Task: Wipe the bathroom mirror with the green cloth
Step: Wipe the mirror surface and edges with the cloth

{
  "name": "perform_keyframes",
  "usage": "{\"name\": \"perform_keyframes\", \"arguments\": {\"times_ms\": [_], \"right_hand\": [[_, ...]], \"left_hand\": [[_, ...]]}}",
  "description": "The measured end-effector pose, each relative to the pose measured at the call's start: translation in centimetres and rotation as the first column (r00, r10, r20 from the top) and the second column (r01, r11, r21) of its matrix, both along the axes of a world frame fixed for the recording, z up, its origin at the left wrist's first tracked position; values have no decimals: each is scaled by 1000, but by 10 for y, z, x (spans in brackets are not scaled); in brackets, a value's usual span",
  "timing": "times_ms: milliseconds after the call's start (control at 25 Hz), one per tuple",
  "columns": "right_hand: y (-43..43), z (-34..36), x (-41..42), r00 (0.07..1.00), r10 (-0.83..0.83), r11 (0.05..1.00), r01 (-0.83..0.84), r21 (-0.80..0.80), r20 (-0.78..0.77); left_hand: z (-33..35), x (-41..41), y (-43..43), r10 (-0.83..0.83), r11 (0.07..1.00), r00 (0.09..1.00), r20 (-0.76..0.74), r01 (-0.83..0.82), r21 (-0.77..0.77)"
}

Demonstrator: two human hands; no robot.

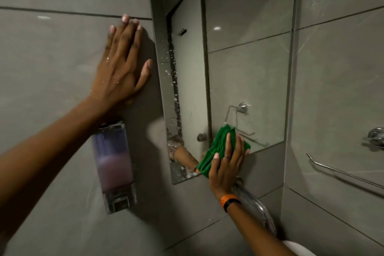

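The bathroom mirror (239, 52) is a tall frameless pane on the grey tiled wall. White foam spots run down its left strip and along its lower left corner. My right hand (227, 164) presses the folded green cloth (218, 147) flat against the mirror's bottom edge. An orange and black band is on that wrist. My left hand (121, 64) lies flat on the wall tile just left of the mirror, fingers spread, wet with droplets, holding nothing.
A clear soap dispenser (114, 164) with pinkish liquid hangs on the wall below my left hand. A chrome tap (257, 208) sits under my right forearm. A chrome rail (342, 174) and a fitting (376, 136) are on the right wall.
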State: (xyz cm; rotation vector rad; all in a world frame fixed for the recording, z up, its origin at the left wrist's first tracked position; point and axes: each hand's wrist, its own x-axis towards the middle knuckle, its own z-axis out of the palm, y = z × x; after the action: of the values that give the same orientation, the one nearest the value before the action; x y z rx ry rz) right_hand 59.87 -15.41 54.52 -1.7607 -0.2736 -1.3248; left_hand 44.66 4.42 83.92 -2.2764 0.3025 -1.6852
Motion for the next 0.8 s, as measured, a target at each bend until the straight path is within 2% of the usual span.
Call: {"name": "perform_keyframes", "arguments": {"times_ms": [200, 360, 440, 600, 800], "right_hand": [[62, 2, -50, 998, 50, 990, -44, -136, 44], [82, 31, -67, 995, 74, 989, -64, -132, 72], [86, 59, -69, 995, 57, 994, -48, -100, 83], [93, 134, -69, 997, 1, 998, -6, 61, 76], [104, 213, -69, 996, -14, 989, 0, 146, 92]], "left_hand": [[-2, -8, 1, -6, 1000, 999, -48, 5, -29], [-3, -13, 4, -22, 999, 998, -55, 20, -34], [-2, -15, 4, -19, 1000, 998, -56, 17, -26], [-3, -19, 9, 24, 1000, 998, -50, -24, 3], [2, -26, 15, 120, 993, 992, -49, -119, 22]]}}
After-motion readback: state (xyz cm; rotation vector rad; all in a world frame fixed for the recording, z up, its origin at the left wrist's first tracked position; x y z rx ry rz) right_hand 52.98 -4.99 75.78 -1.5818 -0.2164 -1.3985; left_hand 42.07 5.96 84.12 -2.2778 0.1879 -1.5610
